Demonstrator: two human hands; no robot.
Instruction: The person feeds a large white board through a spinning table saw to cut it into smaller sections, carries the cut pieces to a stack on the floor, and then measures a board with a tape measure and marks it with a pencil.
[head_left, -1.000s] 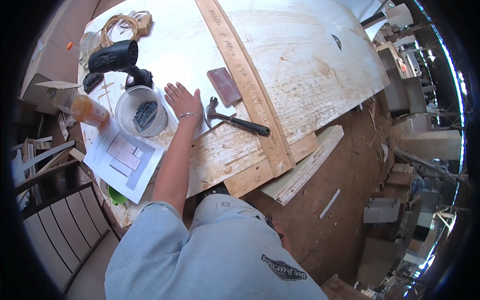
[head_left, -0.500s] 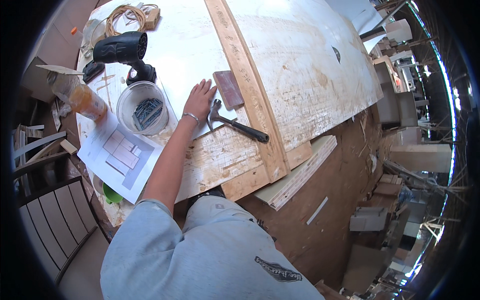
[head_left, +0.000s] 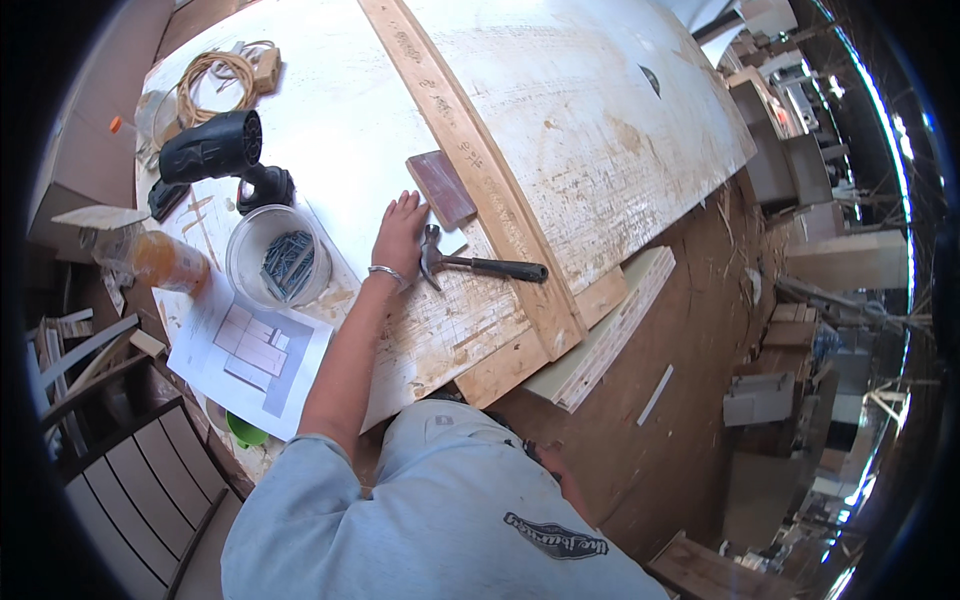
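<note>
My left hand [head_left: 402, 238] lies palm down on the white worktable [head_left: 330, 150], its fingers stretched out. Just right of it rests a claw hammer [head_left: 490, 267], its head by my wrist and its black handle reaching onto a long wooden strip [head_left: 470, 165]. Beyond the fingertips, against that strip, is a flat reddish-brown block [head_left: 442, 188]. My right hand [head_left: 548, 460] shows only partly, low beside my hip. My shirt covers much of that arm, and its fingers are not clear.
Left of my hand stands a clear tub [head_left: 235, 255] of screws or nails. Behind it is a black power tool [head_left: 212, 148], with coiled cord [head_left: 215, 85] farther back. A printed drawing [head_left: 245, 360] and an orange-filled bottle [head_left: 165, 262] lie near the left edge. Stacked boards [head_left: 610, 335] jut out below the table.
The view has shifted a little, and my right forearm and part of its hand have come into sight beside my hip. My left hand stays flat on the table near the hammer.
</note>
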